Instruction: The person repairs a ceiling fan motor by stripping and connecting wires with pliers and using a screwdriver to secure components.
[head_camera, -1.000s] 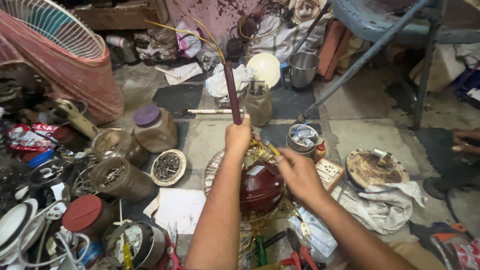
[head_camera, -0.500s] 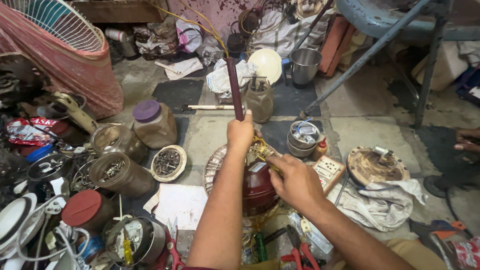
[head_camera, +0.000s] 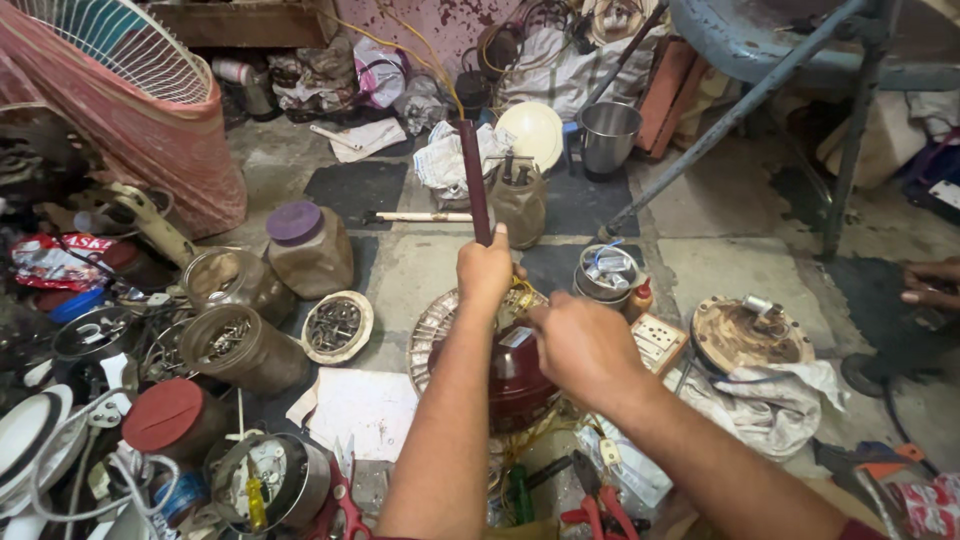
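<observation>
The left hand (head_camera: 485, 268) is closed around a dark red rod (head_camera: 474, 180), held upright above a maroon motor (head_camera: 515, 370) on the floor. The right hand (head_camera: 580, 340) is curled shut just beside it, over the motor; what it holds cannot be told.

Jars (head_camera: 240, 345) crowd left of the left hand (head_camera: 485, 270); a steel tin (head_camera: 608, 272) stands just right; bare floor (head_camera: 420, 265) lies ahead-left.

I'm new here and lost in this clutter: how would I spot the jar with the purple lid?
Start at the big fan guard wrapped in pink plastic at the upper left. Just to its lower right, on the floor, stands the jar, left of the left hand. Its neighbouring jars lie open showing screws; only this one is upright and purple-capped.
</observation>
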